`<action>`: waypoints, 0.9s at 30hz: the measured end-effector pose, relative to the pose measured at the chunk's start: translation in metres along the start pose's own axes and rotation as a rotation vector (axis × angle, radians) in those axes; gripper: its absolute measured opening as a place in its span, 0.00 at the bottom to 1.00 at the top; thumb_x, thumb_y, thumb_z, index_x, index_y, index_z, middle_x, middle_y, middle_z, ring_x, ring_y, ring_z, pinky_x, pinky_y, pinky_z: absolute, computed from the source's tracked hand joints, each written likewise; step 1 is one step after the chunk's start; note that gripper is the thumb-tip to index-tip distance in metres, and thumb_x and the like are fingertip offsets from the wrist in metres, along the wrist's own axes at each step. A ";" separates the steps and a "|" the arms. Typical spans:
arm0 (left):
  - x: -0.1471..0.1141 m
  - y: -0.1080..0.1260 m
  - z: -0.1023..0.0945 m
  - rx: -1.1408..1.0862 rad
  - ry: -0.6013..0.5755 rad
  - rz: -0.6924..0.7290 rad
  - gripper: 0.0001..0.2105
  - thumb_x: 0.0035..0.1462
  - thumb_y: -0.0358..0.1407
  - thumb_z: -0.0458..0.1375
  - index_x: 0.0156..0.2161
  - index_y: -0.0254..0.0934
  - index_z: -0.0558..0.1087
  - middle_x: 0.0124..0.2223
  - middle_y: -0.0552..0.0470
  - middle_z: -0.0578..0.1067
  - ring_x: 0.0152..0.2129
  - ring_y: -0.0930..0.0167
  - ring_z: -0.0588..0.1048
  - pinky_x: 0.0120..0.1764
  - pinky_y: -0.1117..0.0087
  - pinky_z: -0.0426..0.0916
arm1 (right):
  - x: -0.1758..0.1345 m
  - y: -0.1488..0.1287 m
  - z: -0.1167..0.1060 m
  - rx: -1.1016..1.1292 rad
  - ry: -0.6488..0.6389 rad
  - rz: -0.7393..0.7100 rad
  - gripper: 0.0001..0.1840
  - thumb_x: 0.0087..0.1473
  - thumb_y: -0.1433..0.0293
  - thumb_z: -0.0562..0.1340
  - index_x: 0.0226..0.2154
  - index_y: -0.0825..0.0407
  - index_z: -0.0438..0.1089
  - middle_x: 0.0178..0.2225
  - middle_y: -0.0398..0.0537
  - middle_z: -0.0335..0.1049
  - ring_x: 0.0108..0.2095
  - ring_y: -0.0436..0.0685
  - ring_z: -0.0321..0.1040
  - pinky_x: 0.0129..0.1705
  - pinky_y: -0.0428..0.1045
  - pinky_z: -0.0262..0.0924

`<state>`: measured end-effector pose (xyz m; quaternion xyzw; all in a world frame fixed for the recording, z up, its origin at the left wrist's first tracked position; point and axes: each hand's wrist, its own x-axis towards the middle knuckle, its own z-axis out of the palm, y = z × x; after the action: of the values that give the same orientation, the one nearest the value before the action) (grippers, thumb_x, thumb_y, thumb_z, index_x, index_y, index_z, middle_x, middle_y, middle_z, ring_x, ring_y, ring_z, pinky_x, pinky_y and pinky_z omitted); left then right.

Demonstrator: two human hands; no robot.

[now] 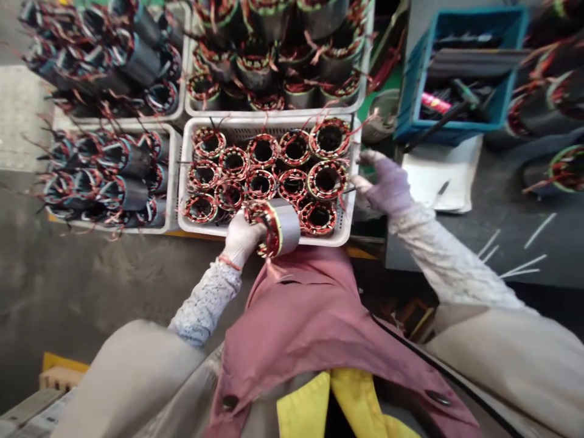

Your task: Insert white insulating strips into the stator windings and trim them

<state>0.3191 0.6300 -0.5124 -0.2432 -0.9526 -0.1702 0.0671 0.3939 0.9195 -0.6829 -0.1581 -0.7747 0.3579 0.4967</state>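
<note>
My left hand [245, 233], in a pale glove, grips a motor stator [287, 225] by its near-left end, with fingers reaching into the bore. The stator lies tilted on its side over the front edge of a white plastic crate [266, 238]. Red copper windings ring its end, and loose leads hang down. Upright stators [263, 150] stand in rows inside that crate. My right hand [387, 182], in a purple glove with pale fingertips, is held just off the crate's right rim, fingers apart and holding nothing.
More stator-filled crates stand behind [278, 114] and to the left [172, 182]. On the right bench are a blue bin [456, 131] of tools, white paper [438, 173] with a pen, thin white sticks [524, 267] and other stators [568, 170].
</note>
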 end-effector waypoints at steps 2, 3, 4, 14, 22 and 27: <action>0.021 0.023 0.021 0.099 -0.010 0.060 0.22 0.48 0.42 0.64 0.47 0.34 0.74 0.43 0.46 0.80 0.39 0.65 0.79 0.41 0.71 0.71 | -0.056 -0.008 -0.003 0.126 0.112 0.053 0.28 0.61 0.57 0.54 0.60 0.53 0.60 0.50 0.56 0.71 0.50 0.61 0.71 0.53 0.58 0.65; 0.030 0.034 0.032 0.199 -0.045 0.079 0.21 0.48 0.44 0.63 0.46 0.33 0.74 0.42 0.45 0.80 0.39 0.64 0.79 0.41 0.70 0.71 | -0.080 -0.016 0.002 0.144 0.145 0.071 0.28 0.62 0.58 0.53 0.60 0.52 0.59 0.51 0.56 0.71 0.50 0.61 0.70 0.54 0.58 0.65; 0.037 0.045 0.044 0.335 -0.094 0.096 0.23 0.49 0.47 0.62 0.46 0.32 0.74 0.42 0.43 0.80 0.40 0.63 0.79 0.41 0.69 0.71 | -0.099 -0.026 0.009 0.140 0.149 0.071 0.29 0.61 0.58 0.53 0.61 0.53 0.59 0.52 0.57 0.70 0.52 0.62 0.69 0.55 0.58 0.64; 0.045 0.046 0.047 0.926 -0.366 0.425 0.30 0.50 0.44 0.63 0.55 0.30 0.66 0.46 0.38 0.78 0.48 0.57 0.75 0.56 0.60 0.62 | -0.115 -0.059 0.074 -0.142 -0.176 -0.051 0.24 0.59 0.67 0.59 0.57 0.57 0.68 0.63 0.59 0.60 0.66 0.73 0.46 0.64 0.69 0.47; 0.047 0.014 0.039 1.067 -0.232 0.640 0.21 0.51 0.36 0.60 0.50 0.32 0.72 0.44 0.38 0.79 0.57 0.54 0.66 0.60 0.57 0.54 | -0.102 -0.088 0.079 -0.320 -0.440 -0.158 0.25 0.63 0.77 0.47 0.59 0.62 0.64 0.57 0.64 0.67 0.58 0.64 0.62 0.59 0.61 0.50; 0.041 0.013 0.041 1.079 -0.201 0.694 0.19 0.54 0.35 0.58 0.51 0.33 0.70 0.39 0.43 0.79 0.50 0.58 0.72 0.64 0.57 0.47 | -0.084 -0.095 0.084 -0.346 -0.519 -0.126 0.19 0.60 0.78 0.50 0.43 0.61 0.75 0.39 0.64 0.76 0.46 0.65 0.68 0.52 0.61 0.52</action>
<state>0.2877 0.6731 -0.5381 -0.4836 -0.7721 0.3872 0.1416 0.3689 0.7700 -0.6914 -0.0953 -0.9332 0.2178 0.2694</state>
